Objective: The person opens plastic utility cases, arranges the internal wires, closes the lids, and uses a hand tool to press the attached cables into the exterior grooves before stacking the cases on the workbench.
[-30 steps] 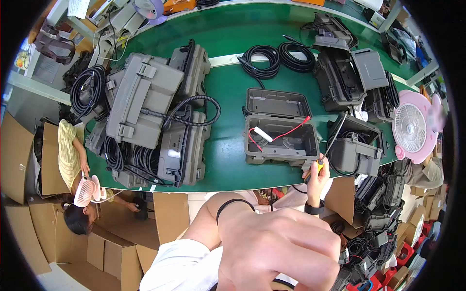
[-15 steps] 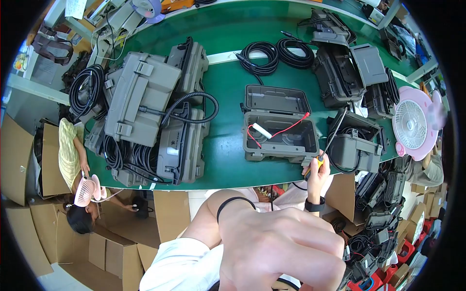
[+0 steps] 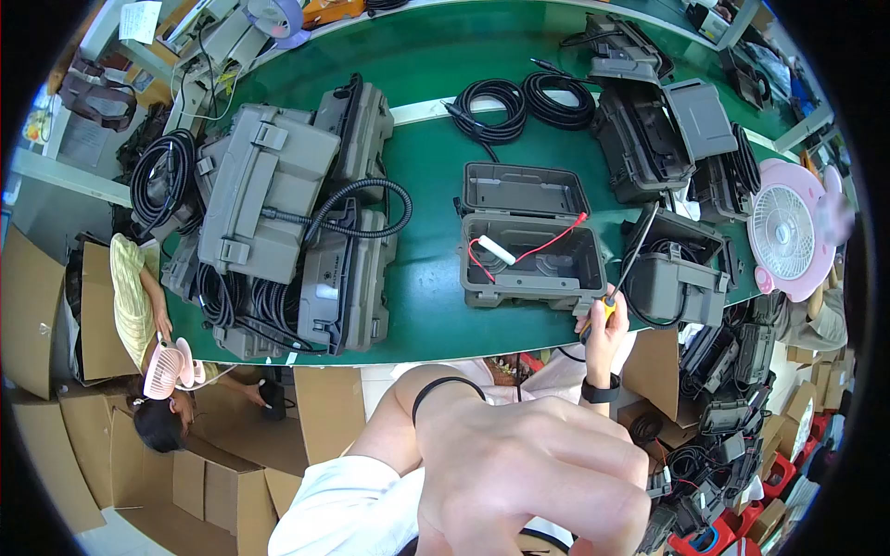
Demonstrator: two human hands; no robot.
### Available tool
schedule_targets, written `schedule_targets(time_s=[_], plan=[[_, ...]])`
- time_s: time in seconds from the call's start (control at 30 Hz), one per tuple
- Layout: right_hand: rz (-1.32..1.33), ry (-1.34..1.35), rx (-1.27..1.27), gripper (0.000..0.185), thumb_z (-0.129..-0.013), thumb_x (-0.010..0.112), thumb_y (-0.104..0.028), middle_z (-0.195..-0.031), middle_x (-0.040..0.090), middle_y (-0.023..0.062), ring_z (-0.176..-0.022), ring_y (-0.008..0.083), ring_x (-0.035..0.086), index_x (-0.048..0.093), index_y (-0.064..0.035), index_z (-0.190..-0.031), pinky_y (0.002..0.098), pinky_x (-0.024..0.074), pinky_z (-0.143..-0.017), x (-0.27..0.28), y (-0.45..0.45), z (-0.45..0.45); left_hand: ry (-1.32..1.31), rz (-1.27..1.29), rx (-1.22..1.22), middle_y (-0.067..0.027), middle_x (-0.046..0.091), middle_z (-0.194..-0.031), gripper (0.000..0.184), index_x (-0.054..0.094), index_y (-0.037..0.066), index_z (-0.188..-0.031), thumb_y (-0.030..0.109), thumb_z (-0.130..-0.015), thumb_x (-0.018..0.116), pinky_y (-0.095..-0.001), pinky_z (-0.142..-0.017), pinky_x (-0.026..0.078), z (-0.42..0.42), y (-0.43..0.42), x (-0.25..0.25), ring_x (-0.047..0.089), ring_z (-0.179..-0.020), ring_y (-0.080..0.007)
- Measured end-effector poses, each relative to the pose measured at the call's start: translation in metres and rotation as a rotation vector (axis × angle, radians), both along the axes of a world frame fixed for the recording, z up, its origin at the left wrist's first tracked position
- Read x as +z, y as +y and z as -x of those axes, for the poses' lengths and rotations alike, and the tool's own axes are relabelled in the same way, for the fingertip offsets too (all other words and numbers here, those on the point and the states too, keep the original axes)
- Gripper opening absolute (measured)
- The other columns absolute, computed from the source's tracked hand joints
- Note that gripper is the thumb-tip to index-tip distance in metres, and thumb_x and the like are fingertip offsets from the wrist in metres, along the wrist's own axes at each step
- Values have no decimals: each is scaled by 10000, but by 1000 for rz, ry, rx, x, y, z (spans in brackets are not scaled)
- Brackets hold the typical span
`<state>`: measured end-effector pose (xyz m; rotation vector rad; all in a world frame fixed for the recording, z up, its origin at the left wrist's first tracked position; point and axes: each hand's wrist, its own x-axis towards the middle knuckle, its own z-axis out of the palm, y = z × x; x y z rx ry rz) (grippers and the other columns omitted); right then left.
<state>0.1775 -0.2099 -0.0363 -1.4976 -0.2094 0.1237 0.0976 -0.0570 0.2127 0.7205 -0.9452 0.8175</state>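
Note:
My right hand (image 3: 603,335) is closed around the yellow and black handle of a screwdriver (image 3: 640,248), whose long shaft points up and away over the table's front edge. Just left of it lies an open grey plastic case (image 3: 533,298), lid folded back. Inside that case, a white cylinder (image 3: 497,249) with red wires rests across the opening. Very close to the camera, my left hand (image 3: 538,463) fills the lower middle with bent fingers. Its fingertips are out of sight, and I cannot see what they grip. Beside the screwdriver stands another grey case (image 3: 681,287) with black cable in it.
Stacked grey cases (image 3: 269,195) with black hoses occupy the green table's left side. Coiled black cables (image 3: 491,111) lie behind the open case. A pink fan (image 3: 783,232) stands at right. Another person (image 3: 139,287) is at lower left, near cardboard boxes (image 3: 209,482).
The view has shifted slightly. Both my hands keep nearly the same pose, the screwdriver still in the right. The other person's head at lower left has moved a little.

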Motion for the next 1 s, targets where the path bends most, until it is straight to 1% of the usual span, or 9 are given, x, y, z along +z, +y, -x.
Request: schedule_targets(time_s=[0.13,0.3,0.43,0.53,0.6,0.63,0.7,0.83,1.0], plan=[[4,-8,-4,293,-979,553,-49,-697,569,24,-555,77,527,523,18,-1263,218,438,-518,1,0,1,-124,74,126,-109,576,-866,548,745,227,-1020,574,-1031,321,-305,-589,469,-11,-9,-6,554,-727,-225],[5,-10,12,294,-980,552,-53,-698,570,25,-555,80,526,522,19,-1263,221,438,-520,0,0,0,-24,-45,13,-99,567,-854,559,734,218,-972,578,-1032,309,-333,-650,480,0,4,-4,545,-780,-237],[5,-4,6,295,-981,549,-53,-696,569,27,-557,81,526,520,22,-1265,221,439,-520,0,-1,1,-79,59,112,-82,553,-837,543,736,245,-1003,583,-1029,313,-329,-643,483,-4,-9,-7,532,-773,-239],[7,-6,1,296,-981,547,-52,-695,569,28,-557,81,525,519,22,-1266,220,440,-520,0,0,0,78,-160,-73,-112,587,-885,546,650,204,-995,625,-1012,302,-427,-740,488,13,17,-7,570,-835,-283],[7,-8,3,295,-981,546,-50,-695,569,29,-556,81,526,519,21,-1266,219,440,-520,0,0,0,76,-155,-83,-111,586,-882,543,649,207,-998,625,-1012,302,-425,-737,489,12,16,-9,570,-838,-286],[3,-10,5,294,-981,546,-50,-695,570,29,-556,81,526,520,20,-1265,219,441,-520,0,0,0,-20,-27,17,-93,566,-854,534,692,235,-1014,604,-1020,307,-372,-682,487,-3,-4,-9,549,-809,-267],[-3,-10,5,292,-980,545,-49,-696,571,29,-555,82,527,521,19,-1263,219,440,-520,1,0,0,-82,67,97,-72,545,-824,528,730,261,-1024,583,-1029,311,-321,-627,487,-8,-13,-8,529,-784,-248],[4,-14,-3,288,-979,546,-50,-697,572,27,-553,81,528,523,16,-1258,219,437,-516,1,1,0,-10,46,82,-69,540,-820,534,717,257,-1012,590,-1028,299,-326,-624,489,1,-14,-7,529,-798,-249],[20,-4,-5,280,-981,541,-55,-697,570,22,-549,74,526,528,21,-1249,215,431,-513,3,0,0,-125,13,45,-73,531,-823,587,726,254,-1042,625,-1016,272,-364,-665,492,-10,-8,-15,525,-830,-265]])
